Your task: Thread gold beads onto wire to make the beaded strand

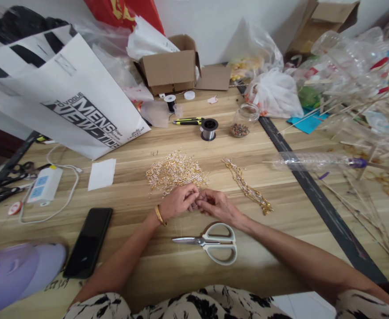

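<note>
My left hand (180,200), with a gold bangle (160,215) on its wrist, is pinched closed at the near edge of a heap of small gold and clear beads (174,170). Its fingertips meet those of my right hand (219,206), which is closed as well. Whatever they pinch between them is too small to make out. Just below the hands lie scissors (210,243) with white handles, blades pointing left. To the right of my right hand, beaded gold chains (249,188) are laid out in a bundle.
Behind the heap stand a wire spool (209,129), a yellow-black cutter (188,121) and a glass jar (242,122) of beads. A phone (88,243), a power strip (45,185) and a paper bag (64,93) are at the left. Thin sticks (356,208) and plastic bags (274,93) lie right.
</note>
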Motion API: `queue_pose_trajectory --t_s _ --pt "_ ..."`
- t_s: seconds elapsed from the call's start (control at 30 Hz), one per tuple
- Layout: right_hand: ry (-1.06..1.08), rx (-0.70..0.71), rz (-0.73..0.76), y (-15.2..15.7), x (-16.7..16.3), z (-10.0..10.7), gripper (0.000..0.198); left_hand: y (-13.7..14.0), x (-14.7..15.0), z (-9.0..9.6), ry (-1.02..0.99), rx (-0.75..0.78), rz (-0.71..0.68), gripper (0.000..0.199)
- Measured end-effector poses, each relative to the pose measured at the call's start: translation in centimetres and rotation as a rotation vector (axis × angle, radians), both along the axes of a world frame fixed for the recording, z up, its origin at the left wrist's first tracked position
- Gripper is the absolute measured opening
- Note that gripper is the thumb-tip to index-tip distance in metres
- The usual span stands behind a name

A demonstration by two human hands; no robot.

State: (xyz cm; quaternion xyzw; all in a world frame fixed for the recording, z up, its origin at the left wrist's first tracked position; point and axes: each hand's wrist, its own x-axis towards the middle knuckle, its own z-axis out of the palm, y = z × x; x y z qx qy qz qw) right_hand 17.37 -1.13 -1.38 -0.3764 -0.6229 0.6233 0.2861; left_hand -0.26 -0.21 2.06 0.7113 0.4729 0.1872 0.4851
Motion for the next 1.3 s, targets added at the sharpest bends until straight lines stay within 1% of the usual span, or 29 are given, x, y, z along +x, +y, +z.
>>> queue_pose_trajectory --t_s 0.13,0.27,0.37,0.5,0.6,0.73,0.83,1.0,1.07,1.17,1.3 --pt "-0.03 0.036 -0.019 0.0 0.0 -0.2 0.018 0.0 0.0 0.1 0.002 -0.005 -0.015 0.021" --pt "-0.071 0.132 -0.041 -0.2 0.1 0.0 0.015 0.1 0.0 0.2 -0.038 -0.03 -0.02 0.022" --pt "-0.099 0.204 -0.063 -0.3 0.2 0.3 0.015 0.2 -0.2 0.2 -0.028 -0.051 -0.028 0.023" --pt "-0.112 0.257 -0.089 -0.3 0.4 0.6 0.017 0.3 -0.4 0.2 -0.021 -0.122 -0.059 0.028" --pt "-0.09 0.253 -0.111 -0.2 0.6 0.4 0.017 0.5 -0.7 0.0 -0.044 -0.164 -0.078 0.028" --pt "-0.058 0.231 -0.146 0.0 0.6 -0.2 0.016 0.7 -1.1 0.3 -0.025 -0.149 -0.108 0.023" --pt "-0.048 0.202 -0.161 0.1 0.6 -0.5 0.015 0.8 -1.3 0.9 0.012 -0.095 -0.152 0.022" --pt "-0.03 0.174 -0.162 0.3 0.6 -0.5 0.012 0.9 -1.6 1.6 0.069 0.031 -0.27 0.025" --pt "-0.025 0.161 -0.159 0.3 0.6 -0.4 0.011 0.8 -1.7 1.7 0.06 0.041 -0.302 0.026" --pt "-0.015 0.148 -0.152 0.3 0.6 -0.4 0.011 0.8 -1.8 1.9 0.02 -0.015 -0.305 0.027" --pt "-0.006 0.147 -0.149 0.4 0.6 -0.4 0.012 0.7 -1.7 2.1 -0.05 -0.131 -0.244 0.027"
